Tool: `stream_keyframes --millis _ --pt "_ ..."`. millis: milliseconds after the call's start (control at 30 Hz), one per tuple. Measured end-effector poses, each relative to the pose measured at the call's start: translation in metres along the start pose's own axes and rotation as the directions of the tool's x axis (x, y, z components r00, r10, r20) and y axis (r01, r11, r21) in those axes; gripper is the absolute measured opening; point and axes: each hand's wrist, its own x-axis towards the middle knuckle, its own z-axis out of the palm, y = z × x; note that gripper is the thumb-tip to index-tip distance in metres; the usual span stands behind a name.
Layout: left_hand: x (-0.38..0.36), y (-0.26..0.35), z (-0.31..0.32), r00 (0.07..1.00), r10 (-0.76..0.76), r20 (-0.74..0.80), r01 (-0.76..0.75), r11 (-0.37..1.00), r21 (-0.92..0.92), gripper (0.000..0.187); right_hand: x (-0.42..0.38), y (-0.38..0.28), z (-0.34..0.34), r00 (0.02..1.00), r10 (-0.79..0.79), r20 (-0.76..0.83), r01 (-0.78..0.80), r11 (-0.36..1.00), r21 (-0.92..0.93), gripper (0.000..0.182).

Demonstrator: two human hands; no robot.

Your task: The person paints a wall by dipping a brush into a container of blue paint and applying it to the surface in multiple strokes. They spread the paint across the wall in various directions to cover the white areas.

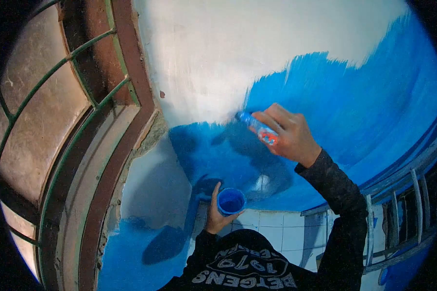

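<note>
With the blue cup (231,202) as landmark, I see my left hand (217,217) curled round it and my right hand (291,133), above, closed around a paintbrush (259,129).

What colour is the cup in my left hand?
The cup is blue, seen best in the head view, the only one here.

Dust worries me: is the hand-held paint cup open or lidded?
Open: the paint cup in the left hand shows its blue inside, no lid.

Streaky, glossy-looking blue paint on the wall (325,106); rough, crumbly plaster edge (153,131) (gritty-looking).
</note>
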Motion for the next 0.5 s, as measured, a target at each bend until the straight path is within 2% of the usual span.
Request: stream_keyframes --millis 67,200,267,333,367,433,500 --pt "-0.002 -0.006 0.002 0.999 -0.042 0.012 0.042 0.996 -0.084 0.121 0.009 0.004 -0.010 0.957 -0.126 -0.262 0.093 0.987 -0.134 0.045" --pt "-0.007 0.000 0.000 0.997 -0.072 -0.013 0.071 0.997 -0.023 0.121 0.015 0.000 -0.035 0.938 -0.118 -0.327 0.089 0.991 -0.103 0.047" --pt "-0.007 0.004 -0.003 0.999 -0.030 -0.018 0.031 0.995 0.097 0.121 0.015 0.000 -0.042 0.905 -0.082 -0.417 0.054 0.995 -0.080 0.045" --pt "-0.008 0.000 -0.003 0.998 -0.055 -0.011 0.055 0.998 0.034 0.121 0.010 0.002 -0.040 0.912 -0.047 -0.408 0.032 0.999 -0.042 0.049" --pt "-0.008 -0.001 -0.003 0.997 -0.077 -0.001 0.077 0.997 -0.029 0.121 0.008 -0.005 -0.043 0.939 -0.015 -0.343 0.012 1.000 -0.011 0.052" --pt "-0.006 0.000 -0.003 0.998 -0.070 0.006 0.070 0.997 -0.027 0.121 0.001 -0.012 -0.039 0.977 0.008 -0.211 -0.010 1.000 -0.010 0.058" --pt "-0.005 0.001 -0.002 0.998 -0.061 0.018 0.062 0.998 -0.023 0.121 -0.005 -0.016 -0.020 0.987 -0.002 -0.162 0.004 1.000 0.007 0.056"
